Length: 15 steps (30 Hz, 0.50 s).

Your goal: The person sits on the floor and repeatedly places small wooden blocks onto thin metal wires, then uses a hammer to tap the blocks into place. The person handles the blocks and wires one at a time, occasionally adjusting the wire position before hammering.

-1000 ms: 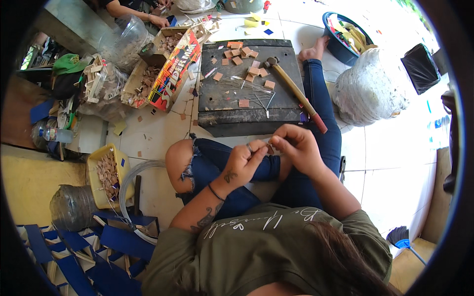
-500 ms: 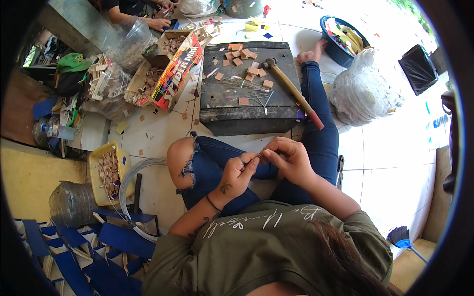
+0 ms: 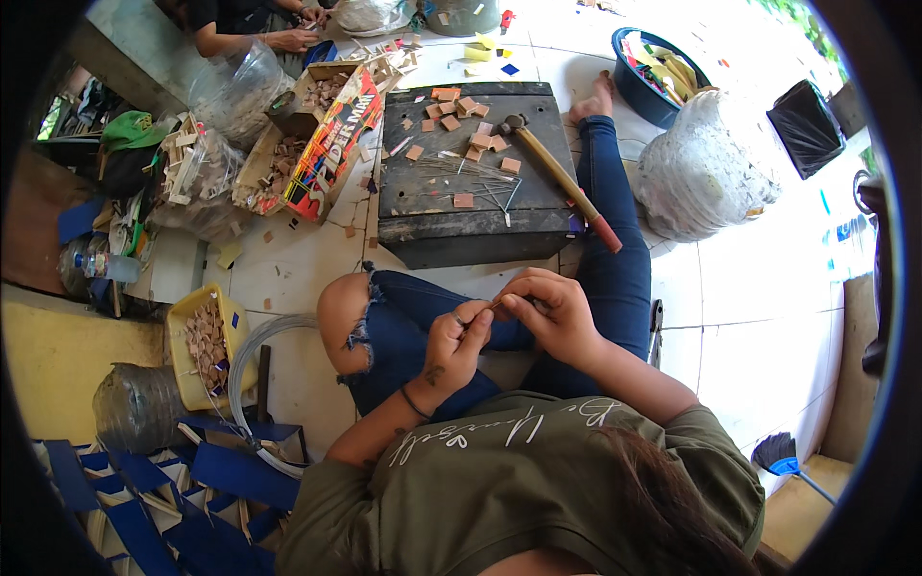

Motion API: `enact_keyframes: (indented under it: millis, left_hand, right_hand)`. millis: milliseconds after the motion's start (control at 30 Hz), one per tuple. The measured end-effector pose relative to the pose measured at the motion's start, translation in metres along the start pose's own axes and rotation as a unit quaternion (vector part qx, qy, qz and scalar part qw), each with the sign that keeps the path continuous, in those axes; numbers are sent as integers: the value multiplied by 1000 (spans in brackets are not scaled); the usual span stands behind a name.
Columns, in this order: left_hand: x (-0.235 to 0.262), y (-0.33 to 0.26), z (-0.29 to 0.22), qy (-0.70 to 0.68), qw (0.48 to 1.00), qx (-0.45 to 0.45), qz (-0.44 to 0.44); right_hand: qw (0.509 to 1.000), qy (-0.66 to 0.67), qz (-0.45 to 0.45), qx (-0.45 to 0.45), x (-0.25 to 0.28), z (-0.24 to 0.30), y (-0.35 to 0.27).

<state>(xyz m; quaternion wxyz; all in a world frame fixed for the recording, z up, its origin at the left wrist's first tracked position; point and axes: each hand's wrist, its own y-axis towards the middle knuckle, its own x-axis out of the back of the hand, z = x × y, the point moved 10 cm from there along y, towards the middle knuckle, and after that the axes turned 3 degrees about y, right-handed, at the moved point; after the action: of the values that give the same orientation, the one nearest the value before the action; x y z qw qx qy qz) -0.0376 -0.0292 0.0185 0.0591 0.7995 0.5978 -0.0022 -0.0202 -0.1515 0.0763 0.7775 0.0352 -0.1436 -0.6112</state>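
Above my lap, my left hand [image 3: 457,338] and my right hand [image 3: 549,315] meet with their fingertips pinched together. Between them is a small, thin brown piece [image 3: 496,304], mostly hidden by the fingers; its exact kind is too small to tell. Beyond my hands stands a low black wooden box [image 3: 423,226]. On its top lie several small brown wooden blocks [image 3: 449,123], a bundle of thin metal wires [image 3: 471,175] and a hammer [image 3: 562,180] with a wooden handle and red grip end.
At left are an open carton [image 3: 331,144] of wooden pieces, a yellow tub [image 3: 181,326] of small blocks, coiled wire [image 3: 252,360] and blue-topped pieces [image 3: 144,523]. A blue basin [image 3: 629,82] and stuffed plastic sack [image 3: 706,173] stand at right. Another person's hand [image 3: 293,40] works far left.
My view has shifted slightly, moving the scene a little to the left. My hands stay together, and the fingers of my right hand have curled further around the small piece.
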Motion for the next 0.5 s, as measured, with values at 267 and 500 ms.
enact_keyframes:
  millis: [267,500]
  left_hand:
    - [-2,2,-9,77,997,-22,17]
    - [-5,6,-10,133,991,7,20]
  right_hand:
    - [999,-25,0,-22,1,-4,-3]
    - [987,-141,-56,60,7,18,-6]
